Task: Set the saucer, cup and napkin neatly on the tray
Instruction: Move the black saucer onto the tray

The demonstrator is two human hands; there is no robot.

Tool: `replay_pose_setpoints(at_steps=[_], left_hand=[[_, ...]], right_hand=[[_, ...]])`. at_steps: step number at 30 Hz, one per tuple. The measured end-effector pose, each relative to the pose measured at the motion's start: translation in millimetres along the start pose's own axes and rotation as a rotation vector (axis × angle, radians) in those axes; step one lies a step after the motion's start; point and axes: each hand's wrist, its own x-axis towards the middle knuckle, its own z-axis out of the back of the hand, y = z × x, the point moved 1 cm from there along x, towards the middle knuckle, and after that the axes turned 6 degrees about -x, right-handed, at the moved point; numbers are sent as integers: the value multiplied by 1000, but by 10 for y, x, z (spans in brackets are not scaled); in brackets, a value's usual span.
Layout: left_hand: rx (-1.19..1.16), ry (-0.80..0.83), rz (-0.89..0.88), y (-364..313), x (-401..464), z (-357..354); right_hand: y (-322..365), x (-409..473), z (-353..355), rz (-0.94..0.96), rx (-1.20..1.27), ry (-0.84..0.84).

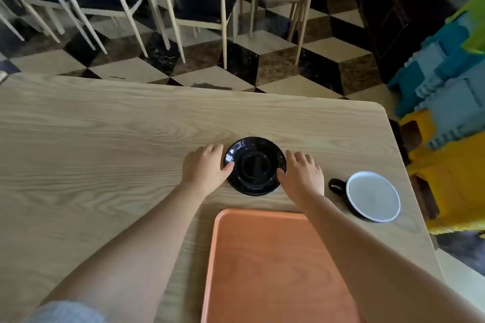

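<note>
A glossy black saucer [254, 166] lies flat on the wooden table just beyond the orange tray [278, 265]. My left hand [206, 168] rests at the saucer's left rim, thumb touching its edge. At the right rim is my right hand [301, 173], its thumb on the edge and fingers spread. Whether either hand grips the saucer is unclear. A black cup [372, 195] with a white inside and a small black handle stands to the right of the saucer, near the table's right edge. The tray holds nothing. No napkin is in view.
The light wooden table [105, 152] ends in a rounded far right corner. Beyond it are wooden chairs [199, 0] with dark cushions on a checkered floor. Blue, yellow and green foam blocks [451, 102] are stacked to the right of the table.
</note>
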Motion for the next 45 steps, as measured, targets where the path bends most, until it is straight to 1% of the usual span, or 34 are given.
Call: replay_pose_setpoints(at_steps=[5, 7, 10, 12, 14, 15, 20, 24, 27, 31, 35, 41, 45], left_hand=[[-34, 21, 20, 10, 86, -225], [-64, 34, 25, 23, 76, -279], [-142, 11, 59, 31, 72, -336], [-309, 44, 106, 5, 71, -371], [-533, 88, 188, -10, 77, -381], [-606, 99, 229, -13, 71, -377], [-840, 207, 373, 37, -133, -275], [-923, 164, 450, 89, -517, -107], [-936, 146, 462, 107, -870, -46], [-898, 177, 474, 136, -1287, -93], [-892, 193, 515, 92, -1582, -144], [-778, 125, 581, -8, -1674, -124], [-666, 67, 498, -104, -1656, -65]], right_hand=[[-62, 97, -191, -40, 43, 59], [-75, 92, -249, -43, 60, 53], [-75, 106, -283, -47, 108, 43], [-57, 133, -300, -71, 220, 58], [-35, 158, -302, -128, 389, 76], [-25, 158, -297, -158, 459, 74], [-43, -13, -229, -212, 620, 22], [-77, -374, -136, -189, 715, -32], [-87, -736, -151, -184, 818, 6], [-121, -1104, -255, -176, 897, 56], [-165, -1340, -417, -209, 981, 153], [-208, -1433, -549, -228, 953, 192], [-213, -1446, -556, -219, 912, 167]])
